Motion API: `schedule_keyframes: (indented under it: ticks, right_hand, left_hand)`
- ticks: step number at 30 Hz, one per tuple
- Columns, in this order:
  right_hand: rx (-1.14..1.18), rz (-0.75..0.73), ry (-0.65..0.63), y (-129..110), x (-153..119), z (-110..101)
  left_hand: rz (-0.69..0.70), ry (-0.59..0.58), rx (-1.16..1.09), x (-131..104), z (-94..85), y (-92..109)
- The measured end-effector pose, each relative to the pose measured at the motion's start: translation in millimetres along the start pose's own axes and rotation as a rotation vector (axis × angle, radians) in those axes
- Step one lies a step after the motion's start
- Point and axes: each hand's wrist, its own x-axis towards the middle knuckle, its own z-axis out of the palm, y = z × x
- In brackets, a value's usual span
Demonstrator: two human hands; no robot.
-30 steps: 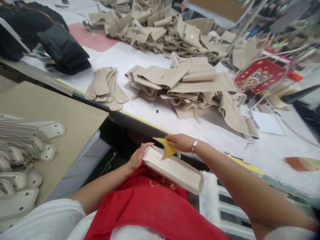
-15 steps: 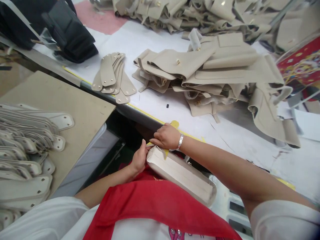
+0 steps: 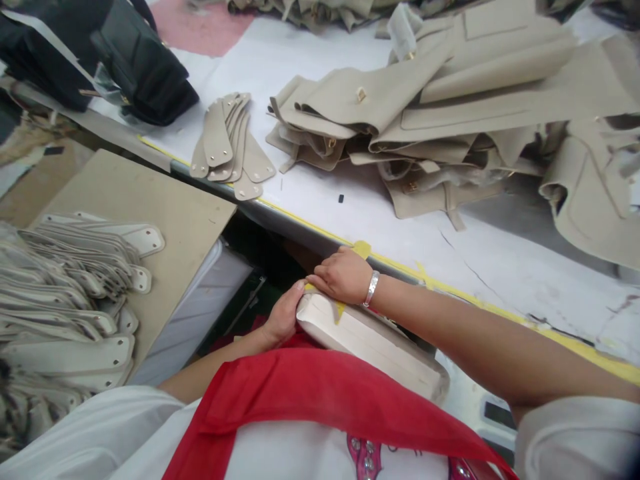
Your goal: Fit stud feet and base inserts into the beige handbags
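— Head view, lower middle of the frame: long cream strap stack point(image 3: 373, 340), lying across the lap on the red apron point(image 3: 310, 407). Long axis running from centre frame down toward the lower right, near end pointing up-left at the table edge point(image 3: 280, 223).

— And the hands?

— Left hand point(image 3: 283, 319) cupped against that up-left end, fingers together, thumb up along the end face. Right hand point(image 3: 343, 275) laid palm-down over the same end from above, fingers curled close together, pressing a yellow strip point(image 3: 341, 309) onto the stack. Whether pinching or only pressing: cannot tell.

— Arm pose?

— Right forearm stretched in from the lower right, silver bangle point(image 3: 371, 289) at the wrist. Left forearm coming up from the lower left, wrist bent inward.

— Around them?

— Fanned tan tabs point(image 3: 227, 143) on the white table, upper centre-left. Heap of beige panels point(image 3: 440, 113) upper right. Pale strips point(image 3: 65, 293) piled on a board, left edge. Black bags point(image 3: 100, 57), upper left.
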Motion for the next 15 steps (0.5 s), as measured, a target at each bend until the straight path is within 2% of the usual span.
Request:
schedule_keyframes:
  ticks: [3,8,12,15]
  right_hand:
    - [0.011,0.139,-0.012,-7.7,-12.8,2.4]
    - [-0.027,0.334,-0.061,-26.6,-36.1,-1.4]
    - [-0.090,0.512,-0.113,-34.7,-60.6,-28.6]
    - [0.002,0.769,-0.099,-47.9,-97.9,-54.7]
  left_hand:
    - [0.040,-0.089,0.005,1.8,7.0,7.5]
    - [-0.036,-0.196,0.159,5.3,11.7,18.5]
    - [-0.082,-0.341,0.322,14.0,-0.2,39.3]
    - [-0.073,-0.316,0.494,15.4,-17.3,59.6]
